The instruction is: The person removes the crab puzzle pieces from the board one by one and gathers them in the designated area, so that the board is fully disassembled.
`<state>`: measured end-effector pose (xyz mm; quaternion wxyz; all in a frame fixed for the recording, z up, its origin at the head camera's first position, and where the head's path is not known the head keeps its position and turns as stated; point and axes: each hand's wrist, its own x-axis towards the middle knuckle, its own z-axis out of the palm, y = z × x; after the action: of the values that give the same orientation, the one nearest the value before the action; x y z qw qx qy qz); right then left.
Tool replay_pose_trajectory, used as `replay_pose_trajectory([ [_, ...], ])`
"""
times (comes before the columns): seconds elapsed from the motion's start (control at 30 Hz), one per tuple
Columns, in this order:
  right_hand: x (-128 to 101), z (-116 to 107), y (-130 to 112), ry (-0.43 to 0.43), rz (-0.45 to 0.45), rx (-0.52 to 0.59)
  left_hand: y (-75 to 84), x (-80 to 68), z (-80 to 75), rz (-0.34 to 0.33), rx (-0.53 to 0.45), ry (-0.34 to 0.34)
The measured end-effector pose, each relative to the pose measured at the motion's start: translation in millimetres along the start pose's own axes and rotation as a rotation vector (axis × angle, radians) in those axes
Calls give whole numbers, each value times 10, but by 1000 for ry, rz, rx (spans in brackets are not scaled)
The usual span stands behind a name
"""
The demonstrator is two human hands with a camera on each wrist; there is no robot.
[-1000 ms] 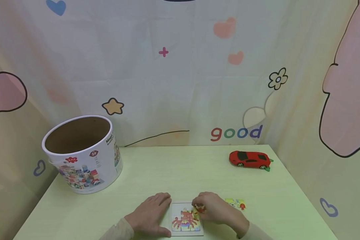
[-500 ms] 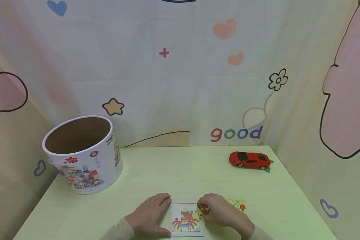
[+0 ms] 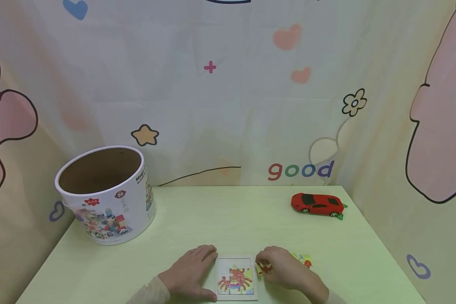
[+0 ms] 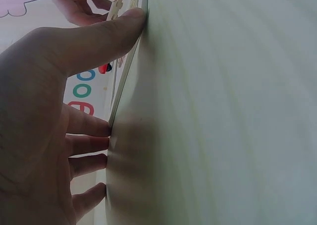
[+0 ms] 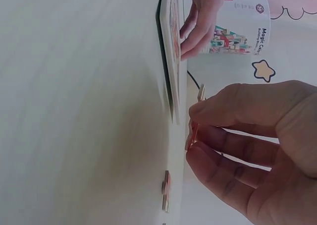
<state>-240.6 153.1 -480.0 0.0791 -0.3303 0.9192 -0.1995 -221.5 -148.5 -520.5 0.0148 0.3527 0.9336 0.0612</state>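
- A person sits at a pale green worktop (image 3: 220,215), seen from a camera on their head; only the two hands and the cuffs of light sleeves show
- A small square puzzle board (image 3: 236,278) lies flat near the front edge of the worktop, between the hands. It shows a red crab picture, mostly filled in
- The left hand (image 3: 191,272) lies flat beside the board, fingers straight and slightly spread, with fingertips and thumb against the board's left edge. It grips nothing; it seems placed there to keep the board from sliding
- The right hand (image 3: 283,270) sits just right of the board, fingers curled narrowly. It pinches a small puzzle piece (image 3: 264,267), red and yellow, between thumb and fingers
- The right wrist camera shows the piece (image 5: 194,120) held on edge, lifted a little off the worktop and just clear of the board's rim, not touching it
- A second loose piece (image 3: 303,259), yellow with a touch of red, lies flat on the worktop just behind the right hand, within easy reach
- Farther back on the left stands a round, open cardboard tub (image 3: 105,194) printed with toy blocks, tilted so its empty brown inside shows
- A red toy car (image 3: 317,204) is parked at the back right, well apart from the hands
- Behind hangs a pale curtain (image 3: 228,93) printed with hearts, a star, a flower and the word "good"
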Motion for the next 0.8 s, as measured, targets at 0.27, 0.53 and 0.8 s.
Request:
replay_pose_trajectory([
  [0.27,-72,9,50,-5,-8,-16,4,-4,-1,5,3,5],
  [0.53,-148,-27,114,8,-15,-36,10,0,-18,-7,5,-17],
  [0.8,-193,-34,167,-3,39,4,10,4,-9,-17,6,-22],
])
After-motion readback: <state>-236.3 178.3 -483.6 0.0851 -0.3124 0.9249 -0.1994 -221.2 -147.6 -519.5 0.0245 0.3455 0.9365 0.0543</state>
